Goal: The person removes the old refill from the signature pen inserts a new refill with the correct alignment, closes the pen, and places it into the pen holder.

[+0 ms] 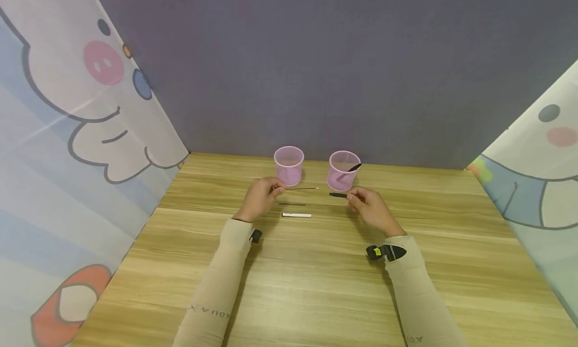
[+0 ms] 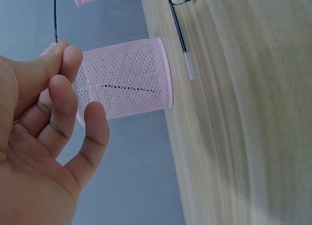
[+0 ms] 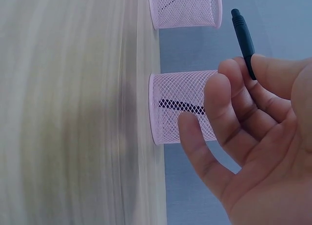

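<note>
In the centre of the head view, the left hand (image 1: 259,199) pinches a thin dark pen refill with a pale tip (image 1: 302,188) between thumb and forefinger, its gripped end covered by the fingers and, in the left wrist view, its far end cut off by the top edge; right of centre, the right hand (image 1: 371,207) pinches a short black ridged plastic pen piece (image 3: 243,42) by one end, partly covered, its other fingers loosely bent; between the forearms, nearer the centre, lie a second thin dark refill (image 1: 292,204) and a slim white barrel with a black end (image 1: 296,215), the barrel mostly out of the left wrist frame; behind the hands stand a left pink mesh cup (image 1: 289,167) and a right pink mesh cup (image 1: 339,180), the left with a thin dark line showing through its mesh, hard to identify, the right with a black pen-like object (image 1: 354,167) leaning over its rim, its lower part blurred by mesh; both cups stand near the back edge of the wooden tabletop (image 1: 311,287), against the grey wall (image 1: 325,71), while wood spreads widely toward the lower centre and lower right.
</note>
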`<act>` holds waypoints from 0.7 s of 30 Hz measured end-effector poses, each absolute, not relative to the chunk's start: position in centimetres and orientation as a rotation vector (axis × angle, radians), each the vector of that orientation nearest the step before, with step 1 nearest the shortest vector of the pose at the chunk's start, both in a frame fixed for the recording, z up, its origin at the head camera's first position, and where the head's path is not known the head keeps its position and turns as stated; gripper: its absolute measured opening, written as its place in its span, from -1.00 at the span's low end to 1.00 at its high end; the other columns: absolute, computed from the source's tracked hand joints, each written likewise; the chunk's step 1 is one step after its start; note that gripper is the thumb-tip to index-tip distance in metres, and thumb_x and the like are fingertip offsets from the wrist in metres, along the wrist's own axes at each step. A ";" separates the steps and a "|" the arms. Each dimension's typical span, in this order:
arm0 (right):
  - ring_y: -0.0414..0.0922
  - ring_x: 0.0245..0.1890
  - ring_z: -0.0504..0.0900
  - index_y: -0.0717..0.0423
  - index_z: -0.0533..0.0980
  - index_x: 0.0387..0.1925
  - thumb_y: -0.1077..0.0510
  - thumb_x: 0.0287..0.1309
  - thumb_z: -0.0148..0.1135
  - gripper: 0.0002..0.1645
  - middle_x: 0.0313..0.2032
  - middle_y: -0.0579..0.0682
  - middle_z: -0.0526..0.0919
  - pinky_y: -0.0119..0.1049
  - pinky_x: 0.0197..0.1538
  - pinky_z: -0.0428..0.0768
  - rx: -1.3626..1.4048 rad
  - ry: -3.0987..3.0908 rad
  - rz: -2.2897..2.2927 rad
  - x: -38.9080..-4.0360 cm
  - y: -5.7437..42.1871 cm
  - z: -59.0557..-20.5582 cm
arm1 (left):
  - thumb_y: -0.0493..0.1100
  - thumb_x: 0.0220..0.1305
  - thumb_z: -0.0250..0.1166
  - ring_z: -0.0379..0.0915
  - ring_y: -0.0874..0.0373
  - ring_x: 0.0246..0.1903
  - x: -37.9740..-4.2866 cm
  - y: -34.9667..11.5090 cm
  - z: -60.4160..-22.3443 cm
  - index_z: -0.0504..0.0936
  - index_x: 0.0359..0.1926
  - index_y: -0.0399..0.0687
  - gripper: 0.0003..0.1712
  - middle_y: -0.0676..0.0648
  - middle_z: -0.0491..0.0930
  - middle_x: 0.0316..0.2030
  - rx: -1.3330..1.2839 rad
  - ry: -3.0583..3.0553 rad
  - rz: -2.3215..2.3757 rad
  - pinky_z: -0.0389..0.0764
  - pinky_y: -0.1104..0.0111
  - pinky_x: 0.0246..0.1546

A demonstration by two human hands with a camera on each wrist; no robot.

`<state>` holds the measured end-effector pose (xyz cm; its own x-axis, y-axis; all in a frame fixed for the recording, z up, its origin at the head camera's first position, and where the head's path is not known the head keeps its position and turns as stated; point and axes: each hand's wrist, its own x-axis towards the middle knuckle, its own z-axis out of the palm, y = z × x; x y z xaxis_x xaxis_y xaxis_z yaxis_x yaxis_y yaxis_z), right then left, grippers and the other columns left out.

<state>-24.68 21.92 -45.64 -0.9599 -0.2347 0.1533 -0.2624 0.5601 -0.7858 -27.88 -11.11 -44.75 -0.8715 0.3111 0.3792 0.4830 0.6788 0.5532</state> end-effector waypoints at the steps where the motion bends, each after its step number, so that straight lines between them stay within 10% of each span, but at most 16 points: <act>1: -0.12 -0.42 0.53 0.30 0.58 -0.15 0.10 0.53 0.09 -0.69 -0.43 0.12 0.61 -0.39 -0.37 0.47 0.436 -2.747 1.389 -24.7 21.9 -45.6 | -0.25 0.34 0.36 0.44 0.19 -0.47 -27.9 -11.1 -44.8 0.77 -0.22 -0.15 -0.91 -0.07 0.72 -0.38 -0.643 -2.640 -0.978 0.50 0.34 -0.36; 21: -0.13 -0.42 0.52 0.30 0.58 -0.15 0.09 0.53 0.09 -0.69 -0.41 0.15 0.62 -0.40 -0.41 0.45 0.447 -2.740 1.403 -24.6 21.9 -45.6 | -0.23 0.33 0.36 0.45 0.20 -0.44 -27.2 -9.9 -44.7 0.78 -0.23 -0.15 -0.91 -0.02 0.73 -0.36 -0.704 -2.656 -0.950 0.51 0.32 -0.34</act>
<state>-24.62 21.88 -45.56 -0.9582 -0.2392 0.1566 -0.2669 0.5518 -0.7901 -27.25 -9.94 -44.73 -0.8571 0.3603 0.3681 0.5120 0.6736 0.5330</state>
